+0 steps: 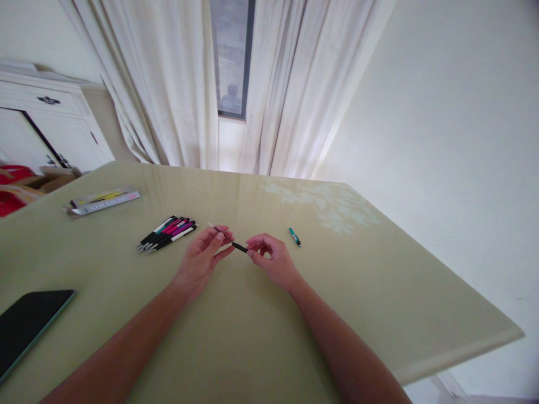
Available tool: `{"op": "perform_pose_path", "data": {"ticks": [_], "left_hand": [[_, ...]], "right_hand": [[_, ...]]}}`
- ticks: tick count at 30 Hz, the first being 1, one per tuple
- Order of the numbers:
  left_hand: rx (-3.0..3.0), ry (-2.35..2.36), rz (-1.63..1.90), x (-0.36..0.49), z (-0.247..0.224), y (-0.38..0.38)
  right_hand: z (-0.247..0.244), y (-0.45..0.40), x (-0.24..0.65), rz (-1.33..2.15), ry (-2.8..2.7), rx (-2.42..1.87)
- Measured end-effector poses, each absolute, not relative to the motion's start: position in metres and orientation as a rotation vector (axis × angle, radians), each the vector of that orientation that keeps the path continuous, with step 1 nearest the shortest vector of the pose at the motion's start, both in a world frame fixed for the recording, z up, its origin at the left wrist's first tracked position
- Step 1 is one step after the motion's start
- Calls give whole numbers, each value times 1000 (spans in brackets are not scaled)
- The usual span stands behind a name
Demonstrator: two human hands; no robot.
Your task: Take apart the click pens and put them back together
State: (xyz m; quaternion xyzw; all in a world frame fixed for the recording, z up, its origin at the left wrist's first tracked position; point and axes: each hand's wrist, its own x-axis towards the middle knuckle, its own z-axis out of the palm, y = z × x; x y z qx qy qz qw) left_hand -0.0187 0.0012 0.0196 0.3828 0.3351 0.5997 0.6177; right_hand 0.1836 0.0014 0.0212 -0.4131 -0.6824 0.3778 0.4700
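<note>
Over the middle of the table, my left hand (205, 252) pinches a thin pen refill (213, 226) with a pale end that pokes out past the fingers. My right hand (272, 255) has its thumb and fingertips closed on a black pen barrel (240, 247), the lower grip part of a pen. The refill and the barrel are in line, and the refill's dark end seems to run into the barrel. To the right of my right hand lies a short teal and black pen part (295, 237). Left of my left hand rests a pile of several click pens (168, 233) in mixed colours.
A clear and white pen box (103, 202) lies at the table's far left. A dark tablet (31, 320) with a teal edge is at the near left. The pale green table (370, 292) ends at a curtain (168, 84) and beside a white cabinet (50, 118).
</note>
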Motion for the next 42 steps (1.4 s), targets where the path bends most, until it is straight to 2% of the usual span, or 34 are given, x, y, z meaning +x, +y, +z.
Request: {"op": "perform_pose_path", "data": {"ticks": [5,9,14,16,19,22,29,42], "left_hand": [[967,749,1182,-15,16,-3],[992,795,1174,-14,16,-4],[1103,955,1250,-16,17,0],[1167,1011,1254,-17,17,2],[1259,1069,1252,-18,13,5],[1361,1140,1235,-20,9,7],[1621,1239,1201,-21,9,6],[1924,1243,1168,-23,11,3]], "right_hand": [[24,-1,179,942,-1653,-969],[25,6,192,866,-1697,-1047],[9,31,256,157,-1629,-1608],[0,39,281,48,-1563,-1791],[-9,46,299,140,-1586,-1903],[-7,48,295,254,-1614,-1843],[19,30,242,784,-1766,-1169],[35,8,210,706,-1864,-1066]]}}
